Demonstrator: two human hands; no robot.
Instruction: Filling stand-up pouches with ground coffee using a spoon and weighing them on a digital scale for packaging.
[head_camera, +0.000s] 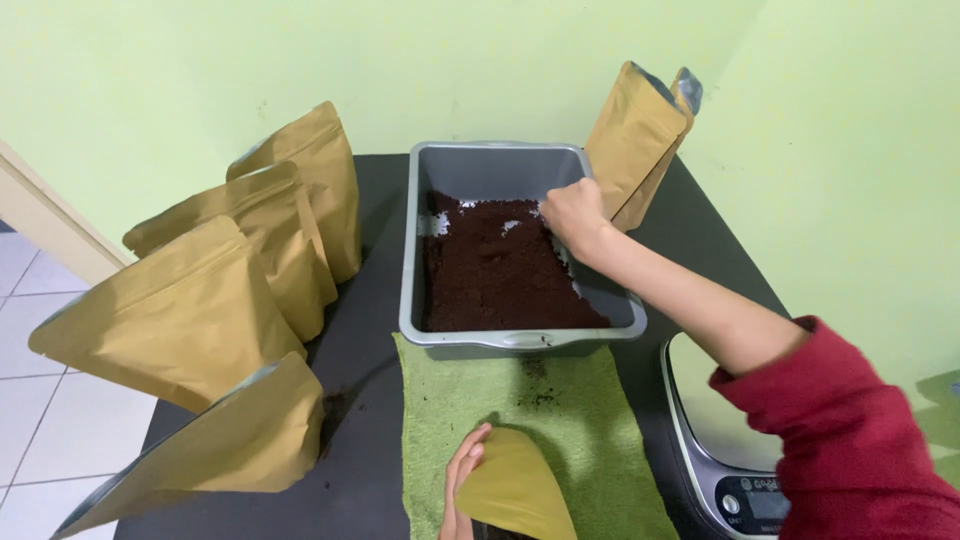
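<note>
My right hand (572, 215) reaches into the far right of a grey rectangular tub (415, 240) filled with dark brown grounds (495, 270); its fingers are curled, and whatever they grip is hidden. My left hand (463, 470) holds a tan stand-up pouch (515, 485) upright on a green cloth (560, 400) at the near edge. The right arm wears a red sleeve (850, 440).
Several tan pouches (190, 310) stand on the left of the black table (365, 340); another open pouch (640, 140) stands behind the tub on the right. A steel kitchen scale (710, 420) sits at the right. Dark crumbs dot the cloth and table. Green wall behind.
</note>
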